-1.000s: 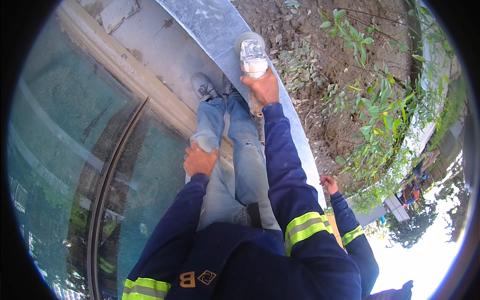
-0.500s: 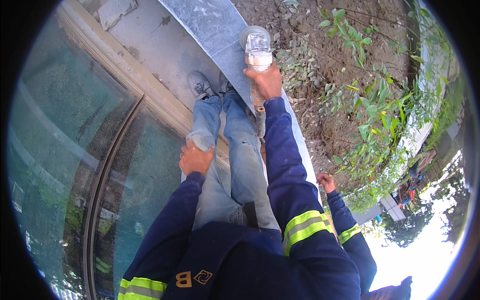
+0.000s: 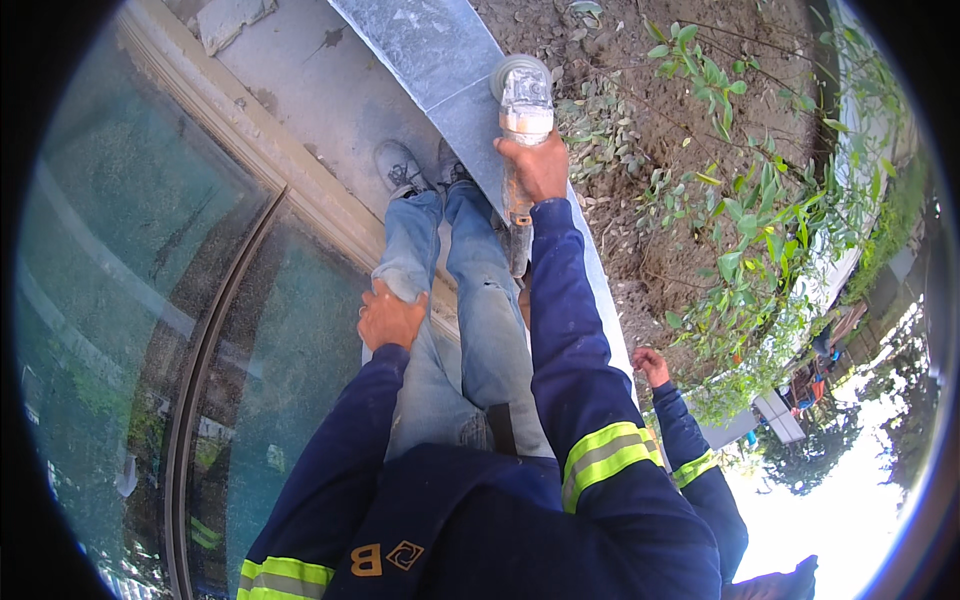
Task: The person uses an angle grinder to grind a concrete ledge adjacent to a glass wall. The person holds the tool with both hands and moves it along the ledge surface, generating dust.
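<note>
My right hand [image 3: 540,165] is wrapped round the body of a dusty angle grinder [image 3: 527,105]. Its round disc end lies over the outer edge of a grey stone slab [image 3: 420,45], and the orange-and-grey rear part runs back under my wrist. White dust coats the grinder's head; whether the disc spins cannot be made out. On the knee of my faded blue jeans [image 3: 415,235] rests my left hand [image 3: 392,318], holding no tool, its fingers spread over the cloth.
At right, a co-worker's hand [image 3: 652,366] shows beside the ledge. Leafy plants [image 3: 750,220] grow from bare soil [image 3: 600,45] beyond the slab. A glass pane [image 3: 110,250] with a frame stands at left. My shoes [image 3: 400,168] are on the concrete strip between.
My right hand and the grinder have shifted slightly to the right along with a small turn of the view. My left hand stays on the knee.
</note>
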Motion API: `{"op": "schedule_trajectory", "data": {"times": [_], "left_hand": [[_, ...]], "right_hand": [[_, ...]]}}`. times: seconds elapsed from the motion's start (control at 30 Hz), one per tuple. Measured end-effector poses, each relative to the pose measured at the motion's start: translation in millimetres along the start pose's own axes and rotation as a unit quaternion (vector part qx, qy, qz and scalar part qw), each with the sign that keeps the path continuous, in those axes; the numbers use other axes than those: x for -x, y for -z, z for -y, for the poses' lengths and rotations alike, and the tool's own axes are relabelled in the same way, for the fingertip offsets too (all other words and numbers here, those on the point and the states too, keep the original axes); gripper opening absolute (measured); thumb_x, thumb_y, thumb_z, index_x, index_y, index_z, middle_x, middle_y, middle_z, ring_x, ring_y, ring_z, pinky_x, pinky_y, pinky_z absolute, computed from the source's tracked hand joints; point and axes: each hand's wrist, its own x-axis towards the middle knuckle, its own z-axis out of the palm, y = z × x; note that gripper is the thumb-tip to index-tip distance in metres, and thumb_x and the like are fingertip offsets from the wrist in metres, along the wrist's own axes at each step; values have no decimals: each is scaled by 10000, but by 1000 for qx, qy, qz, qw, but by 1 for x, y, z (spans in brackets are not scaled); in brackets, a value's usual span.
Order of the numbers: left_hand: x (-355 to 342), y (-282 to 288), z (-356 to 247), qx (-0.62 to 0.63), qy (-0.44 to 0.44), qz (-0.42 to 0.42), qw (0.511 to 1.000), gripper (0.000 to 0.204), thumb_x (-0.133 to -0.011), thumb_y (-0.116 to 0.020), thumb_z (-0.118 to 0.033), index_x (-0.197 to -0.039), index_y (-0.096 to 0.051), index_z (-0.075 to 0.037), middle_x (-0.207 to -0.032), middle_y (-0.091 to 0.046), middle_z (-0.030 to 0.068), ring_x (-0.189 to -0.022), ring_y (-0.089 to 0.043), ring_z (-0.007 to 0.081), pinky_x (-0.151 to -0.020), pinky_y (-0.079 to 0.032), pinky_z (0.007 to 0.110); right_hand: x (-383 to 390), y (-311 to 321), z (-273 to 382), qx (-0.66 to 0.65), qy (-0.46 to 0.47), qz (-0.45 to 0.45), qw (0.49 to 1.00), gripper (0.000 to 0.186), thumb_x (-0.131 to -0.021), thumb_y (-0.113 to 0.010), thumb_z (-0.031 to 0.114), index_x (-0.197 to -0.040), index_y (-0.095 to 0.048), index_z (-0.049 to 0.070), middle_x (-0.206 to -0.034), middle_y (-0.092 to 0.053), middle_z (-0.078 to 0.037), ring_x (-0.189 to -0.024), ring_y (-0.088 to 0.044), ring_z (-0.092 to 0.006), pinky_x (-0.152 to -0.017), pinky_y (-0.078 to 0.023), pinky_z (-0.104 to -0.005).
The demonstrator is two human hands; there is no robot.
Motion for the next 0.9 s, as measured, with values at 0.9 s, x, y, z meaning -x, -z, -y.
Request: {"op": "schedule_trajectory", "data": {"times": [0.9], "left_hand": [[1, 5, -2, -5, -6, -17, 1000, 937, -844, -828, -626, -1477, -562, 12, -1286, -683, 254, -1135, -733, 445, -955, -598, 526]], "right_hand": [[2, -24, 28, 57, -19, 52, 997, 735, -690, -949, 362, -1240, -704, -58, -1155, -798, -230, -1077, -779, -361, -949, -588, -424]]}}
